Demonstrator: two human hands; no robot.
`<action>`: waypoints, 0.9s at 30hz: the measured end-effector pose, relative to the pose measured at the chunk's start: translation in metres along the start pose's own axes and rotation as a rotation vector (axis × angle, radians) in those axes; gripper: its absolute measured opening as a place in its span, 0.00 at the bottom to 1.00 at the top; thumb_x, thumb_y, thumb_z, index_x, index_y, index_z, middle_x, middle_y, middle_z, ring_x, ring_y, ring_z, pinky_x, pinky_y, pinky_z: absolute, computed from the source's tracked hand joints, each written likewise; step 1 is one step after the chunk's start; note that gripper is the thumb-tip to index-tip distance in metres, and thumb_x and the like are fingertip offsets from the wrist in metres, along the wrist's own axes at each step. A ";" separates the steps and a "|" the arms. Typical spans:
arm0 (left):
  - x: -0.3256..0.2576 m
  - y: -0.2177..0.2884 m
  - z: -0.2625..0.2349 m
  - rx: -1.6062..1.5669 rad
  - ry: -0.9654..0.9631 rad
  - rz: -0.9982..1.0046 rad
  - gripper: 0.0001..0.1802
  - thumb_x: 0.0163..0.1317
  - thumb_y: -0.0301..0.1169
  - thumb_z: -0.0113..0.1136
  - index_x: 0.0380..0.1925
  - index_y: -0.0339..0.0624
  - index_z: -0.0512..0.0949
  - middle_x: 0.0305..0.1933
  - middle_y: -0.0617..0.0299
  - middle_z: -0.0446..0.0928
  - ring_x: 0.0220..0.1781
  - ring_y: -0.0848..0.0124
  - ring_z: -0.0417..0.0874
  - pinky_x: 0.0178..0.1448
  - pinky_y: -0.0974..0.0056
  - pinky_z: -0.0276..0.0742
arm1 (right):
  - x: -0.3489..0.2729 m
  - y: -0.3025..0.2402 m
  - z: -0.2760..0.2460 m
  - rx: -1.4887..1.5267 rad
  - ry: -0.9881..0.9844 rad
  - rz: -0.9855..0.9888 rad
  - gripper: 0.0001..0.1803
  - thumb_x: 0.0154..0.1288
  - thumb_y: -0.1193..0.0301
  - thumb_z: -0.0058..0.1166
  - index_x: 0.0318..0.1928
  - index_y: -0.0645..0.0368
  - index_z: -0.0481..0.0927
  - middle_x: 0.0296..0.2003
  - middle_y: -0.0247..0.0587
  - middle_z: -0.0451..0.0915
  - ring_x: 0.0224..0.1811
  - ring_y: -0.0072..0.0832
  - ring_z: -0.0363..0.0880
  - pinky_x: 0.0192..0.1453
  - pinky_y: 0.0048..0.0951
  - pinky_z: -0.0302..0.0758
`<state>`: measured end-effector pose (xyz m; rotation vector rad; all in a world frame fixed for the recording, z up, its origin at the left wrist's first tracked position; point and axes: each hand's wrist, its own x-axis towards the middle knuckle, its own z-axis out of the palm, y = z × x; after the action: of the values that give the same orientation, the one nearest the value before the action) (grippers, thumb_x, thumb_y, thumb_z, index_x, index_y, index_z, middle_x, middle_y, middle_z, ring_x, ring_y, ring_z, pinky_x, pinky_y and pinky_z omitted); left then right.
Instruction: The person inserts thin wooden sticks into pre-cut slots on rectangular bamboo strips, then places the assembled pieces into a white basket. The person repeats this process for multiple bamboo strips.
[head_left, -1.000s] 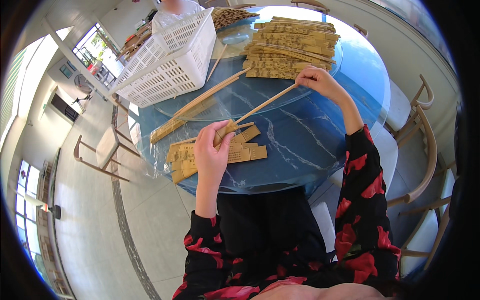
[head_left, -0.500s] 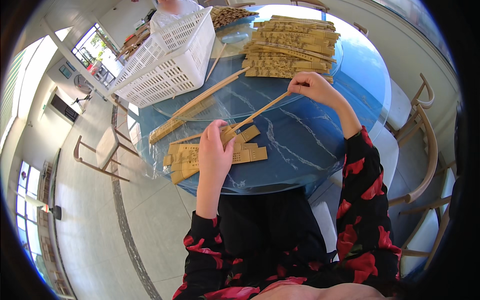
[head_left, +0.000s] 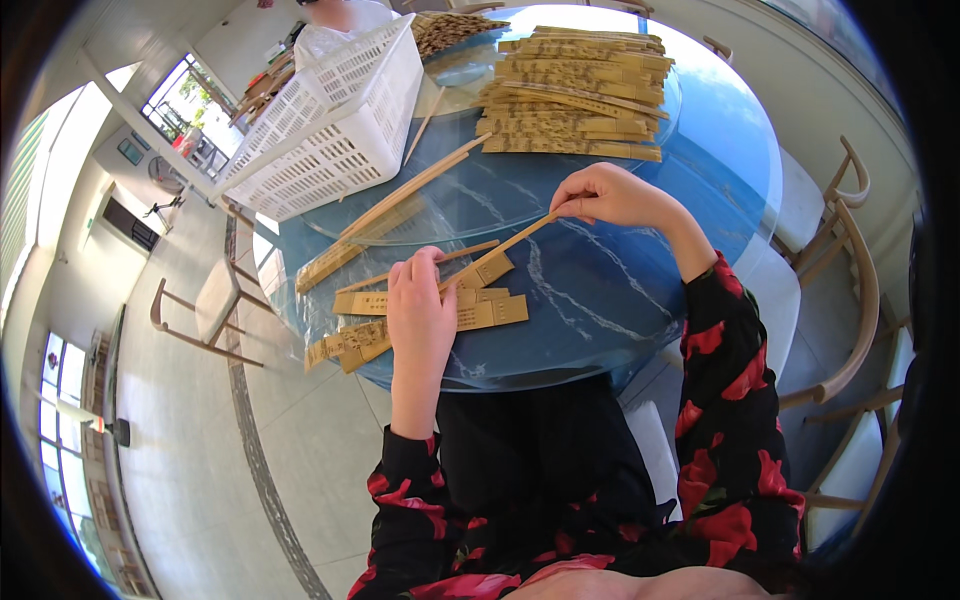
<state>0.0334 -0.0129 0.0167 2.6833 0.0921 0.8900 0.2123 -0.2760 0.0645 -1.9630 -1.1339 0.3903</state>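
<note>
1. The right hand [head_left: 605,195] is bending leftward, pinching the wooden chopstick [head_left: 510,242] by its upper end.
2. The left hand [head_left: 420,300], pointing away from the table's [head_left: 595,300] near edge, is curling at the lower end; its grip cannot be told.
3. The chopstick is slanting above that edge, its long axis pointing far-right.

The person's left hand [head_left: 421,312] is curled in a grip, back upward, above a nearly upright left forearm [head_left: 408,470]. The right hand [head_left: 608,194] (set higher) pinches thumb against forefinger, its wrist [head_left: 690,240] bent leftward above the right forearm [head_left: 712,340].
</note>
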 end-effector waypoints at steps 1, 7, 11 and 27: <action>0.001 0.001 0.000 -0.022 0.025 0.002 0.19 0.57 0.21 0.71 0.47 0.41 0.74 0.45 0.57 0.82 0.51 0.54 0.80 0.56 0.53 0.77 | 0.001 0.000 0.002 -0.004 0.025 0.010 0.09 0.74 0.71 0.57 0.46 0.62 0.88 0.25 0.29 0.78 0.26 0.16 0.73 0.31 0.23 0.69; 0.000 -0.003 0.002 -0.062 0.221 0.006 0.18 0.57 0.19 0.70 0.45 0.41 0.74 0.46 0.58 0.84 0.52 0.55 0.81 0.57 0.53 0.76 | 0.002 0.008 0.002 0.017 0.124 0.027 0.09 0.73 0.70 0.57 0.44 0.58 0.90 0.22 0.28 0.77 0.25 0.17 0.71 0.31 0.24 0.67; 0.000 -0.011 0.002 -0.066 0.187 0.014 0.13 0.59 0.19 0.67 0.40 0.41 0.75 0.45 0.57 0.85 0.51 0.54 0.82 0.55 0.53 0.77 | 0.002 0.008 0.001 0.018 0.109 0.050 0.09 0.73 0.70 0.57 0.43 0.57 0.90 0.22 0.27 0.76 0.24 0.16 0.71 0.31 0.24 0.66; 0.001 -0.003 -0.003 -0.193 0.222 0.018 0.09 0.56 0.17 0.67 0.32 0.39 0.77 0.46 0.58 0.85 0.51 0.55 0.82 0.56 0.55 0.77 | 0.004 0.009 0.004 0.060 0.052 0.017 0.09 0.76 0.71 0.55 0.47 0.62 0.86 0.24 0.28 0.76 0.25 0.15 0.71 0.31 0.22 0.68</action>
<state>0.0327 -0.0089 0.0185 2.4052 0.0292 1.1381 0.2171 -0.2733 0.0552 -1.9207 -1.0612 0.3763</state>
